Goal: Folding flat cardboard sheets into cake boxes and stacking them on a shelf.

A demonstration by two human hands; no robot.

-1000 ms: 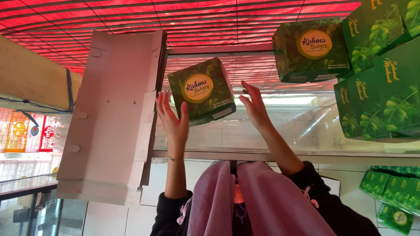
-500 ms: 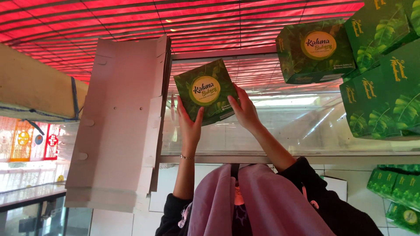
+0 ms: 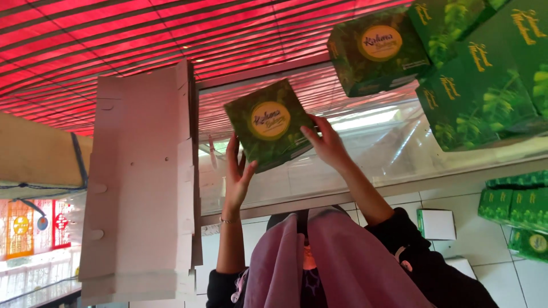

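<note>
Red slatted awning (image 3: 114,34) overhead, both hands (image 3: 285,157) gripping green box (image 3: 268,122), flat cartons (image 3: 142,182) apparently just beside

Two hands are raised at the centre of the frame: the left hand (image 3: 238,174) and the right hand (image 3: 326,145). One green box (image 3: 268,124) sits between them. One more single green box (image 3: 377,51) shows at upper right. One stack of flat white cardboard (image 3: 140,188) stands at left. One small white box (image 3: 436,223) lies at lower right.

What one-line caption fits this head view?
Both hands, left hand and right hand, hold a green leaf-printed cardboard box beside stacked flat pale cardboard blanks.
</note>
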